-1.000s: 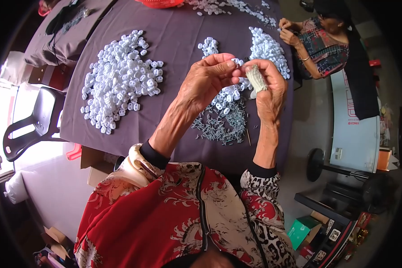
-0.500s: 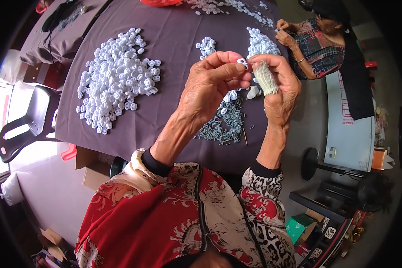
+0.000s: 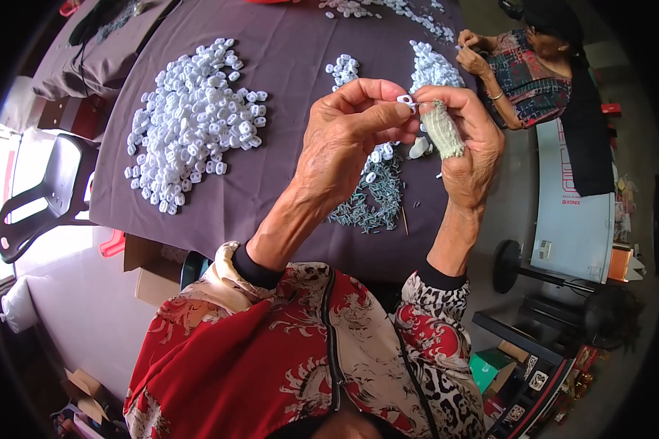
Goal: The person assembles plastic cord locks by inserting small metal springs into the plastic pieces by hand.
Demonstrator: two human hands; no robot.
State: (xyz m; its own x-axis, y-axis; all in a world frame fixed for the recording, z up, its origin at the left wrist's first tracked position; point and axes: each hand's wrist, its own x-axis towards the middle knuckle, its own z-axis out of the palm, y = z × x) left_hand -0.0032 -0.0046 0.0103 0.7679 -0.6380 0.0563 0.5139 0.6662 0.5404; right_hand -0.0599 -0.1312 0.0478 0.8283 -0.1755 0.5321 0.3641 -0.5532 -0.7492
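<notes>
Might drop the white piece (image 3: 406,100), pinched at upper middle in the grip of the left hand (image 3: 337,135), by squeezing too softly; can't tell about grip of the right hand (image 3: 474,143).

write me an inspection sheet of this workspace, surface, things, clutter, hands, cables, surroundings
Surface: dark tablecloth, lightly creased
Things: white piece in hand; large white pile at left; grey-green slivers nearer the middle
Clutter: thin stick beside the slivers
Hands: left hand pinches the white piece; right hand close beside it, pale sleeve on its thumb
Cables: thin dark cord at the side table, kind unclear
Surroundings: co-worker at right; black chair at left
</notes>
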